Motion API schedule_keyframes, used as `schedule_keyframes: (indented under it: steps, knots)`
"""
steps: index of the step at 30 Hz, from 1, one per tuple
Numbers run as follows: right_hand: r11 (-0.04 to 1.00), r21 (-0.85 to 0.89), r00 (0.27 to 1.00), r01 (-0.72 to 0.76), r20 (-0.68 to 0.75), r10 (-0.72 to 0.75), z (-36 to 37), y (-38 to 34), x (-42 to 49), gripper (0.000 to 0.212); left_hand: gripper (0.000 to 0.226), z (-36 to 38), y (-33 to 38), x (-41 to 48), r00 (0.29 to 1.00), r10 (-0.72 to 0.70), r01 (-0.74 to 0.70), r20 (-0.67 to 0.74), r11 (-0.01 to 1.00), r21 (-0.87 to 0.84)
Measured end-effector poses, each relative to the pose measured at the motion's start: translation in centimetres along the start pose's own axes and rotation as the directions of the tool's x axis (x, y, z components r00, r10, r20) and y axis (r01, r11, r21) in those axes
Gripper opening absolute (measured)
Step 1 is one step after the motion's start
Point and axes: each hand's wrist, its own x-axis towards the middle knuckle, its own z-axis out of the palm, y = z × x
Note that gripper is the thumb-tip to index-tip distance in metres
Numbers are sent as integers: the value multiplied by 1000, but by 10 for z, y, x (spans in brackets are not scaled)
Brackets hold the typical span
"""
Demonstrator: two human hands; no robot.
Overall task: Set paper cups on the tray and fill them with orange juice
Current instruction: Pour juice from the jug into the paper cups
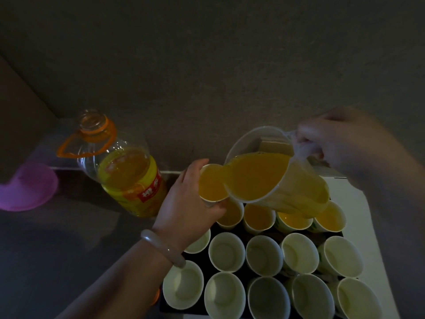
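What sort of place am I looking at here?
Likely a drinks-serving counter: white paper cups on a black tray, a clear plastic jug of orange juice, a large clear plastic bottle.

Juice bottle (128, 176) – yellow label carries 1 red patch (150, 189) with pale characters, Chinese-looking, too blurred to read. Paper cups (279, 223) in far row – green print on outer walls, illegible. No text, brand or number readable in this dim, blurred view.
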Motion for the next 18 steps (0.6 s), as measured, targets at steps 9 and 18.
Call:
schedule_keyframes:
  steps: [9,18]
  knots:
    - [988,156,1000,-20,7,20,3,4,1,22,80,0,-3,0,1000,-19,18,-18,999,-34]
    - [888,445,982,-116,-82,169,9,29,6,41,75,-7,-9,0,990,-66,59,-124,996,-60]
